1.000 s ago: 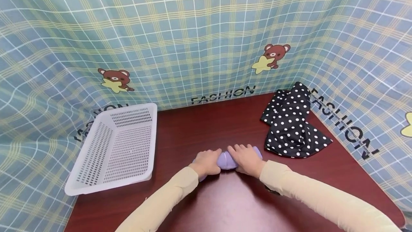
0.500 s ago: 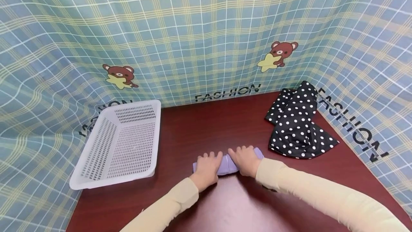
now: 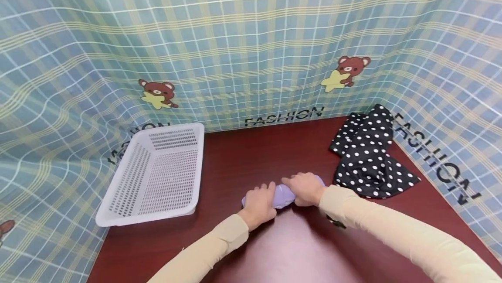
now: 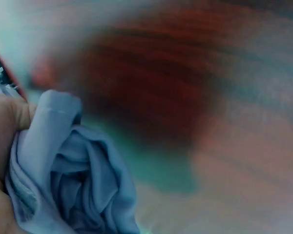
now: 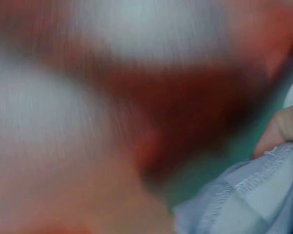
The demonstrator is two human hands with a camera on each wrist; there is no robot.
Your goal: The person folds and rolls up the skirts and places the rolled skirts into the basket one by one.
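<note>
Left hand (image 3: 259, 202): fingers curled over the roll's left end.
Right hand (image 3: 307, 188): clamped on its right end.
Roll (image 3: 283, 195): lilac cloth, centre frame, on the surface (image 3: 274, 248).
Progress: looks rolled up tight; not in the basket (image 3: 129, 213), centre left.
Waiting: dotted cloth (image 3: 368, 161), right, unrolled.

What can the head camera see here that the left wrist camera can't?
Only the head view shows the white basket, the polka-dot cloth, the right hand and both sleeves. Only the left wrist view shows the lavender cloth roll end-on, its folds coiled inward. Both show the left hand holding that roll on the dark red table.
</note>
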